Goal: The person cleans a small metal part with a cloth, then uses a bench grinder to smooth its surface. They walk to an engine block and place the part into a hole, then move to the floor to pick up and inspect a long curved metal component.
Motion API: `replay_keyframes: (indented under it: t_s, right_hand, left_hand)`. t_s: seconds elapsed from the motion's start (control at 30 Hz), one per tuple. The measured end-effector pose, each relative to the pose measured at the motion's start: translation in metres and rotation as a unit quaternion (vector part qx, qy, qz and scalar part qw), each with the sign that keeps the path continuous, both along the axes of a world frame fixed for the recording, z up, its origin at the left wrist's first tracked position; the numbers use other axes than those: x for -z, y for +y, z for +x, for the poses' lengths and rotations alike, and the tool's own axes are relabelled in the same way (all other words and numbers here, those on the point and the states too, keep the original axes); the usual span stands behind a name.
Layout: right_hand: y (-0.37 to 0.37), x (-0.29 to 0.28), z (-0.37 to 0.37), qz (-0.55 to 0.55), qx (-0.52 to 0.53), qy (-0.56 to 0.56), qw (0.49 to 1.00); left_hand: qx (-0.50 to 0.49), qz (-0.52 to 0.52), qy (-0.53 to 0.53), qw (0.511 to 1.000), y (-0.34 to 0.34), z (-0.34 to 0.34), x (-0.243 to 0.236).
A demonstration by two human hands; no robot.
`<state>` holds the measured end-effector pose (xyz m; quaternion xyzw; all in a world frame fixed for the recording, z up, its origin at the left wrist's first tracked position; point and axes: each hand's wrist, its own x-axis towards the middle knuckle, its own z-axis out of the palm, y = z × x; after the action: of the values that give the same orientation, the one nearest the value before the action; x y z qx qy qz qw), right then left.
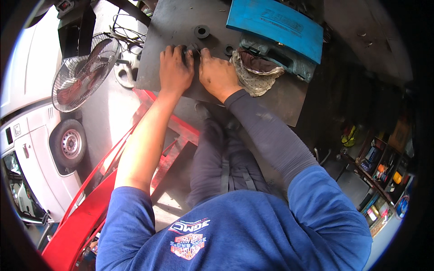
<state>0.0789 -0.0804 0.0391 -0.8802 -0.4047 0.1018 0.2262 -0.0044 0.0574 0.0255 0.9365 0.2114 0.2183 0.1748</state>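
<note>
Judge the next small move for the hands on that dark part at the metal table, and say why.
Probably lift the left hand clear a little while the right hand keeps the small dark part pressed to the metal table: both hands crowd over it and hide it, so its seating cannot be checked.

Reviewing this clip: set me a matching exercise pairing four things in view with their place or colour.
Things:
1. plastic case
2. fan
3. spotted rag
4. black ring

Descriptions:
A. lying loose on the dark metal plate, above the left hand
B. blue, at the plate's far right
C. wire-caged, off the plate's left edge
D. crumpled beside the right hand

Pairs: 1-B, 2-C, 3-D, 4-A
</note>
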Motion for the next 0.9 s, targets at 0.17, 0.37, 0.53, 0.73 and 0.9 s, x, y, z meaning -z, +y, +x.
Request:
replay_keyframes:
  t_s: [0.17,0.37,0.53,0.73,0.9]
  right_hand:
    - [0.013,0.000,0.003,0.006,0.005,-0.028,1.000]
    - [-0.002,-0.015,0.000,-0.021,0.001,0.003,1.000]
    - [0.009,-0.029,0.005,-0.030,0.002,-0.006,1.000]
    - [0.009,-0.029,0.003,-0.041,-0.008,0.009,0.999]
    - [0.010,-0.021,0.002,0.064,-0.018,-0.063,0.996]
  left_hand:
    - [-0.020,-0.010,-0.004,1.000,0.007,0.012,0.014]
    - [-0.048,0.018,0.010,0.999,0.017,0.026,0.026]
    - [-0.084,0.008,0.040,0.996,0.019,0.029,0.024]
    - [-0.077,0.000,0.039,0.996,0.019,0.027,0.022]
    - [-0.107,0.004,0.051,0.993,0.022,0.030,0.026]
